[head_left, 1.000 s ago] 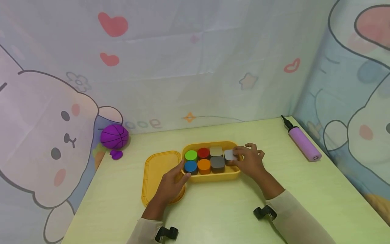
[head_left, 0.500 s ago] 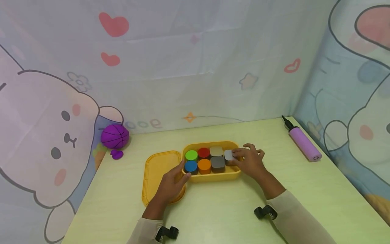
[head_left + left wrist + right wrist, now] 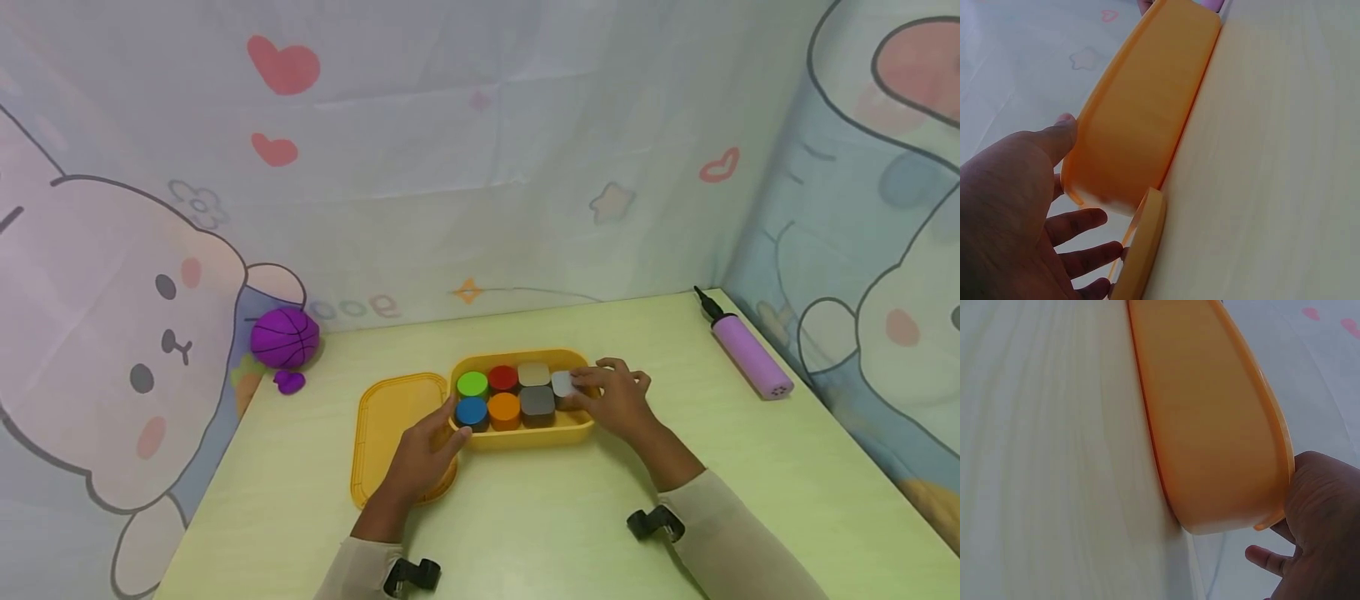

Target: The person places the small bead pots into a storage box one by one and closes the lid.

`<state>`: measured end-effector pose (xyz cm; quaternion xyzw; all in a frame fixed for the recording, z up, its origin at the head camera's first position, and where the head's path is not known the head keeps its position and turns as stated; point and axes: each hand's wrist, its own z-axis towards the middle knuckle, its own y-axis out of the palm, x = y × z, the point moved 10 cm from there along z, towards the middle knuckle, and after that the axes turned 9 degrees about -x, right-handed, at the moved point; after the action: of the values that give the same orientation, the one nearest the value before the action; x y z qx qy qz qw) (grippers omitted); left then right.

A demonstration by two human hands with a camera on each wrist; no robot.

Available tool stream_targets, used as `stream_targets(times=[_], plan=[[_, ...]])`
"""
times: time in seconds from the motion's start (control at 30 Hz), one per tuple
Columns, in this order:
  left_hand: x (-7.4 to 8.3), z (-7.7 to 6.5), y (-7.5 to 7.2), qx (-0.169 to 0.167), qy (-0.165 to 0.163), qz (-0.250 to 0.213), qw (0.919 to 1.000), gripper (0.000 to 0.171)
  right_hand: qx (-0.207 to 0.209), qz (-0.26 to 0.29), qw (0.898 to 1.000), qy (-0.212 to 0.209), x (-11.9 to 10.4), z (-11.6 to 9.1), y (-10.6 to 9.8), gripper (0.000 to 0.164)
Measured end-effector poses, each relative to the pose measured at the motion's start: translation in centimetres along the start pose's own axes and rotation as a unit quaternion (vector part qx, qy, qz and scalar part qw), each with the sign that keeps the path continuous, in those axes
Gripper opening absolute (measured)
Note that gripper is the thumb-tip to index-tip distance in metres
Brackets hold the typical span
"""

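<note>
A yellow-orange plastic box (image 3: pixel 525 439) stands on the table, holding several round and square blocks in two rows. My left hand (image 3: pixel 420 457) holds the box's left end, with the thumb at the rim in the left wrist view and the other fingers spread. My right hand (image 3: pixel 621 402) reaches over the right rim and pinches a light grey square block (image 3: pixel 562 384) at that end. Beside it are a dark grey block (image 3: pixel 537 402) and a beige block (image 3: pixel 534 374). Further left sit orange (image 3: pixel 504 408), red (image 3: pixel 502 377), blue (image 3: pixel 472 410) and green (image 3: pixel 472 383) round ones.
A flat yellow lid (image 3: pixel 386 442) lies left of the box, partly under the left hand. A purple basketball (image 3: pixel 285 337) and small purple duck (image 3: pixel 289 382) are at the back left. A purple hand pump (image 3: pixel 752 356) lies at the right. Printed cloth hangs behind.
</note>
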<state>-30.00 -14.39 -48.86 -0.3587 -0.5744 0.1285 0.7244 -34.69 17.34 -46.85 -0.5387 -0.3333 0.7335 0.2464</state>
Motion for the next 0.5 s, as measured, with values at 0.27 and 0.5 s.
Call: stream_targets(times=[0.27,0.5], plan=[[0.2,0.0,-0.3,0.016,0.002,0.016,0.9997,0.071,0.007,0.055,0.998,-0.028,0.0,-0.4,-0.3,0.042],[-0.5,0.0,-0.9,0.03,-0.002,0.024,0.9993,0.075,0.031,0.068,0.995,-0.062,-0.6,-0.6,-0.8,0.04]])
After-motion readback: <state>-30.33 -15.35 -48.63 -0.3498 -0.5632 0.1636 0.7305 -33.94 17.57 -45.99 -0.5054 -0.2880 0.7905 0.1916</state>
